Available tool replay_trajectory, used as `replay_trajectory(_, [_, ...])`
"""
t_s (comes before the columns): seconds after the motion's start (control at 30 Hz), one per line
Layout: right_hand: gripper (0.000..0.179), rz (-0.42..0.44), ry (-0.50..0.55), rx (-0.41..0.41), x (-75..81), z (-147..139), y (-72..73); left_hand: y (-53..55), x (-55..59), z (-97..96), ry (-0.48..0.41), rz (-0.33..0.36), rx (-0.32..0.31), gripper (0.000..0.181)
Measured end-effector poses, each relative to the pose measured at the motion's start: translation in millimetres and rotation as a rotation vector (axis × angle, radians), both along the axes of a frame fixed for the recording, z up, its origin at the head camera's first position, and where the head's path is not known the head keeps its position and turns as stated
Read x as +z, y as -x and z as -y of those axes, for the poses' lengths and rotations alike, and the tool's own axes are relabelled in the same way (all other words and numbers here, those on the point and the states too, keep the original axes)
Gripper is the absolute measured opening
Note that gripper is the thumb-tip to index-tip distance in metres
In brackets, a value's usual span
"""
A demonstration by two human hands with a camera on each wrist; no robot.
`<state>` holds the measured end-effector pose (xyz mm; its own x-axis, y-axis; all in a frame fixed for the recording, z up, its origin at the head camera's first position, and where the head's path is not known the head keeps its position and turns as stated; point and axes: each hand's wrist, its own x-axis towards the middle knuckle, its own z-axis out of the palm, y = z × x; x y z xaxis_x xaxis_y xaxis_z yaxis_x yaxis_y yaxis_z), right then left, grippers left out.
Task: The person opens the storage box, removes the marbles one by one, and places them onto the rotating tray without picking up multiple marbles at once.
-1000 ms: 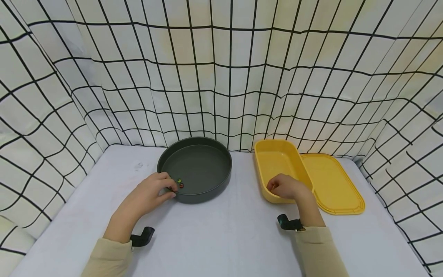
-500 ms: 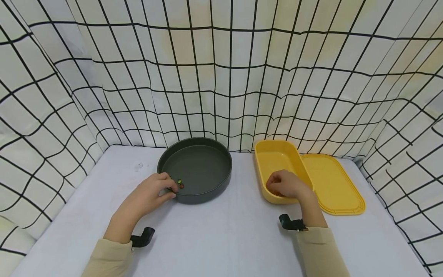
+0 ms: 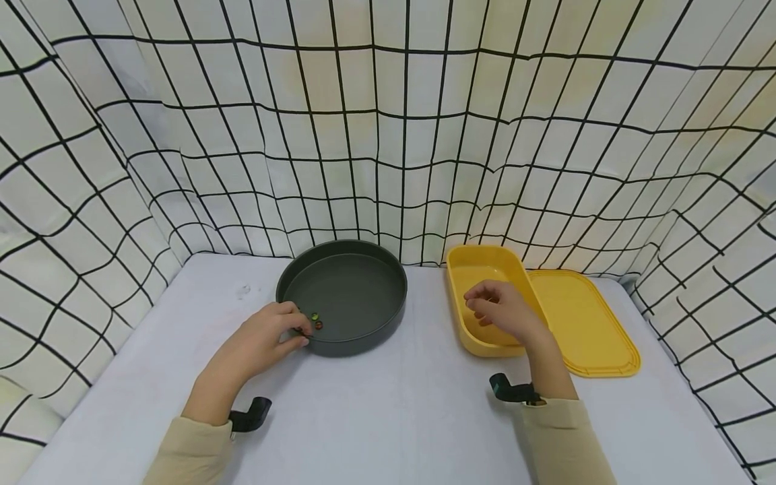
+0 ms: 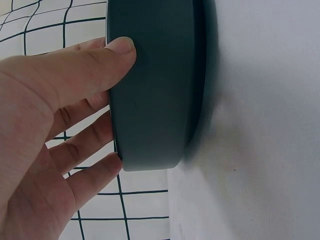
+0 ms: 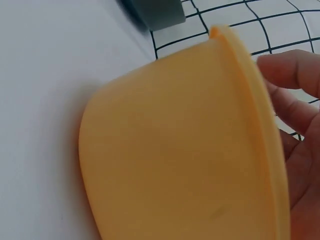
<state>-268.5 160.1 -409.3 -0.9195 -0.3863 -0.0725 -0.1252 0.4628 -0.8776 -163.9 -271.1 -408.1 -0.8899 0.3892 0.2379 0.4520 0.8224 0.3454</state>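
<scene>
My left hand (image 3: 269,337) grips the near-left rim of a round dark grey pan (image 3: 358,289). In the left wrist view, the thumb (image 4: 112,57) presses the outer wall while the fingers reach over the rim. A small green bead-like piece (image 3: 314,316) and a reddish-brown one (image 3: 318,325) lie in the pan by the fingers. My right hand (image 3: 503,313) is over the near part of a yellow rectangular tub (image 3: 475,266), thumb and index finger apart and nothing seen between them. The tub's wall hides part of this hand in the right wrist view.
A flat yellow lid (image 3: 591,323) lies on the white cloth-covered table (image 3: 388,417), right beside the tub. White curtains (image 3: 388,135) with black grid lines rise behind and at both sides. Each wrist wears a black camera (image 3: 250,414).
My right hand has risen from inside the tub and moved slightly away from me, its fingers loosening from a pinch. The left hand and pan have stayed in place.
</scene>
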Motion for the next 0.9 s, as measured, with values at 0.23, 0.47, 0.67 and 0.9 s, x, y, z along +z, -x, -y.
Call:
replay_trajectory(0.23, [0.027, 0.05, 0.187, 0.001, 3.6, 5.8, 0.3, 0.3, 0.0, 0.4, -0.001, 0.003, 0.005, 0.019])
replay_trajectory(0.47, [0.029, 0.084, 0.305, 0.048, 8.5, 15.2, -3.5, 0.7, 1.1, -0.1, 0.001, -0.003, -0.001, 0.019])
replay_trajectory(0.67, [0.031, 0.105, 0.336, 0.055, 10.2, 22.1, -6.7, 0.8, 1.3, -0.1, -0.005, -0.013, -0.01, 0.018])
replay_trajectory(0.9, [0.026, 0.132, 0.351, 0.063, 8.7, 29.1, -8.5, 0.6, 0.4, 0.0, -0.003, -0.008, -0.009, 0.018])
